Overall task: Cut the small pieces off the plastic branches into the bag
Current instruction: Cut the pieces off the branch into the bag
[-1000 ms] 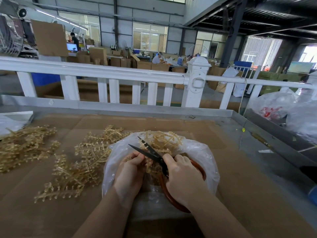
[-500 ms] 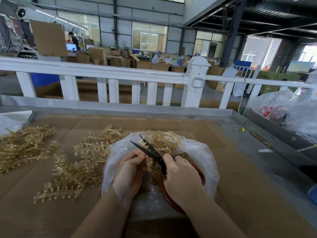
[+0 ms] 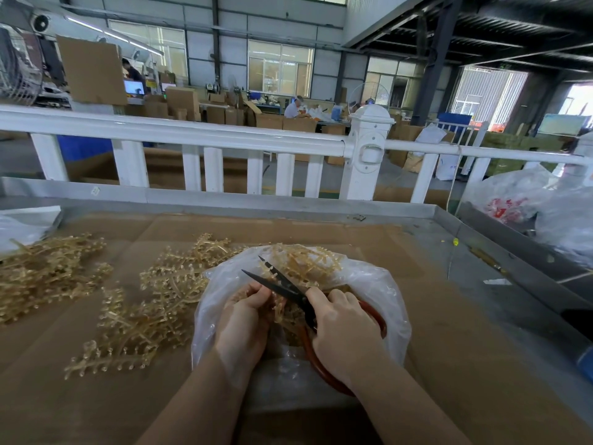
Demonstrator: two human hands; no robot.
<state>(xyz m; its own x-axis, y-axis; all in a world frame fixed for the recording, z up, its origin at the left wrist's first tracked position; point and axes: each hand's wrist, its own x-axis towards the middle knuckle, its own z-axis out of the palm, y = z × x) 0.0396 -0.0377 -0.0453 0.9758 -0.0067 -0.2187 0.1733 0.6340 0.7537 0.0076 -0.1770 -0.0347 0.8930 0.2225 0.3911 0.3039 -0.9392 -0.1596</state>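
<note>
A clear plastic bag [image 3: 382, 284] lies open on the cardboard-covered table, with golden plastic pieces inside. My left hand [image 3: 244, 319] pinches a golden plastic branch [image 3: 279, 311] over the bag's mouth. My right hand [image 3: 343, 326] grips scissors [image 3: 282, 282] with red-brown handles; their dark blades stand apart, pointing up and left just above the left fingers. Loose golden branches [image 3: 160, 303] lie in a heap left of the bag, and another heap [image 3: 45, 271] sits at the far left.
A white railing [image 3: 192, 136] runs along the far side of the table. A raised metal rim [image 3: 449, 220] borders the table at back and right. White plastic bags [image 3: 526, 200] sit beyond the right edge, another [image 3: 22, 223] at the far left.
The scissors and both hands have barely shifted over the bag; the blades remain apart near the left fingers.
</note>
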